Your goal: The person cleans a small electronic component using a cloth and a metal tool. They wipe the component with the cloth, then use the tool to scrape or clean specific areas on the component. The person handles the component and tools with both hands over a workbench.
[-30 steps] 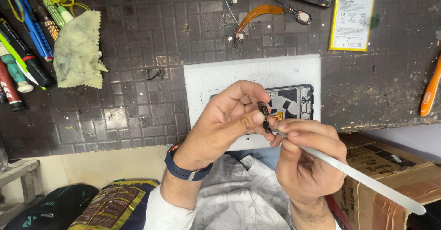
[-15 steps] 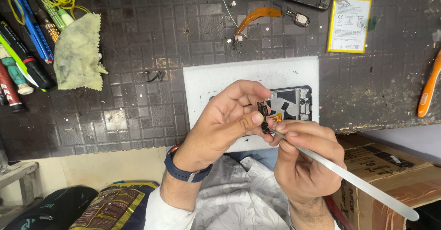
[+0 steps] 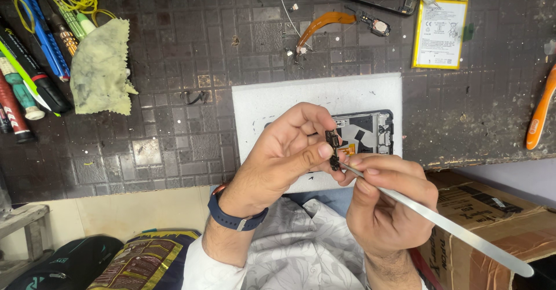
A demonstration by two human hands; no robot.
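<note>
Dark, scuffed grid matting [image 3: 174, 151] covers the bench, with a white foam pad [image 3: 272, 99] laid near its front edge and an opened phone frame [image 3: 370, 131] resting on the pad's right side. Compared with a second ago, very little has shifted: the left hand [image 3: 284, 157] has kept its thumb and forefinger pinched on a small black circuit part [image 3: 333, 145], raised just above the phone frame, and the right hand [image 3: 388, 203] has stayed closed around a flat metal pry tool [image 3: 452, 229] whose tip meets the part's lower end. That steadiness suggests fine work on the part itself, with both hands close together. Far right lies a yellow-edged battery [image 3: 440, 32]; an orange flex cable [image 3: 324, 24] curls beside it to the left. A yellowish cloth [image 3: 104, 70] and a cluster of screwdrivers [image 3: 35, 64] sit far left, an orange-handled tool [image 3: 541, 113] at the right edge. A cardboard box [image 3: 492, 220] crowds the near right, under the tool's long handle.
</note>
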